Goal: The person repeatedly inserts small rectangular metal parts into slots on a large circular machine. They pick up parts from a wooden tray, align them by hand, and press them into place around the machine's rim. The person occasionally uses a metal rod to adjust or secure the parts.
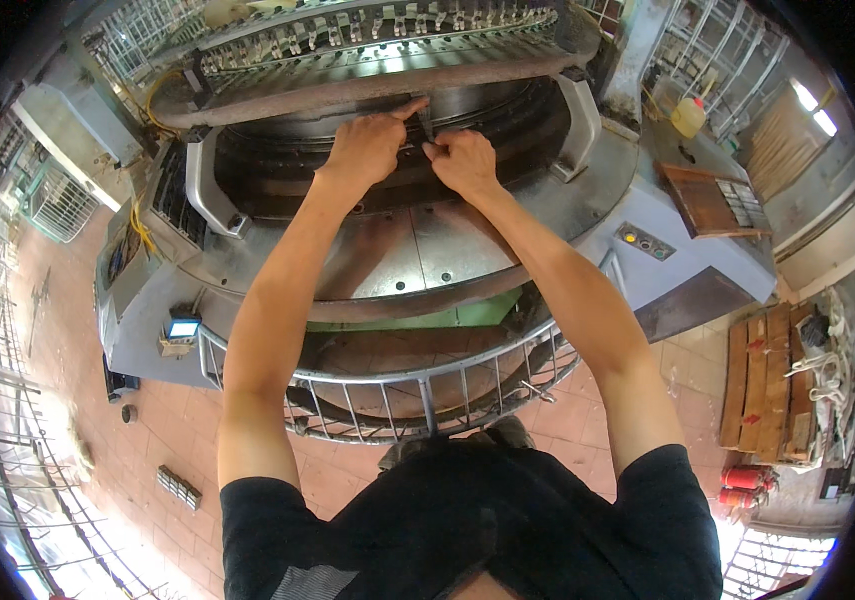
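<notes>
Both my arms reach into the gap of a large circular knitting machine, below its needle-lined upper ring. My right hand is closed, its thumb and finger pinched at the lower end of a thin grey strip, perhaps a flat tool; its exact kind is too small to make out. My left hand is beside it on the left, index finger stretched out to the strip's upper end, the other fingers curled. Nothing shows in the left hand. Behind the fingers runs the dark metal cylinder.
A curved metal guard rail stands between my body and the machine. Silver brackets flank the gap. A button panel is at right, a small lit screen at left. Wooden pallets and red extinguishers are at far right.
</notes>
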The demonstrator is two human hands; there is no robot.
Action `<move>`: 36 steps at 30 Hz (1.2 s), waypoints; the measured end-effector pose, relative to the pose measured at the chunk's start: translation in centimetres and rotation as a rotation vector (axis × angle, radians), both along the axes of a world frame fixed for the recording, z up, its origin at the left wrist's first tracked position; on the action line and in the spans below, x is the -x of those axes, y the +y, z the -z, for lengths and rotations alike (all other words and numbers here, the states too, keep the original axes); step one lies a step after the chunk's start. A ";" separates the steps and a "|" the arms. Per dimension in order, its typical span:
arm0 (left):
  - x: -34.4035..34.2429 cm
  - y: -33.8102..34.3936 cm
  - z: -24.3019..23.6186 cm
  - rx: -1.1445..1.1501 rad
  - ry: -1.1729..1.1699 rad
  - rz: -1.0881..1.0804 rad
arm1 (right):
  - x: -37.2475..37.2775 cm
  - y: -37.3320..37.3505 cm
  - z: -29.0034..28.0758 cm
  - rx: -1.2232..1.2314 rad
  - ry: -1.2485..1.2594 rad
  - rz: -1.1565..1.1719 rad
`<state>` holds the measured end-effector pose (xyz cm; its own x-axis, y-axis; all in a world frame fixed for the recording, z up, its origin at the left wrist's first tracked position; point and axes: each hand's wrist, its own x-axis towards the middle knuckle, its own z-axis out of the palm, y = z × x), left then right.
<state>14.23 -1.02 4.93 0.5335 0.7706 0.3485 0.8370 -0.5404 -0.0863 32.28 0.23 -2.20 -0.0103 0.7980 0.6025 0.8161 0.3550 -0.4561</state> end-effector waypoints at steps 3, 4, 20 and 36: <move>0.1 0.2 -0.6 -0.008 0.006 -0.047 | 0.0 1.5 -0.1 0.042 0.002 -0.008; 0.1 0.2 -0.6 -0.008 0.005 -0.059 | 0.0 1.9 -0.2 0.089 -0.010 0.000; -1.0 0.1 -0.8 -0.066 0.072 -0.180 | 0.6 3.9 -1.5 0.073 0.076 0.066; 1.4 -2.4 0.8 1.170 -1.314 0.129 | -0.3 4.5 -2.5 0.175 0.088 0.053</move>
<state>12.88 -3.37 4.14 0.4517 0.8871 -0.0952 -0.0206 0.1171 0.9929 32.61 4.69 0.35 0.0815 0.8888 0.4509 0.7856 0.2211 -0.5779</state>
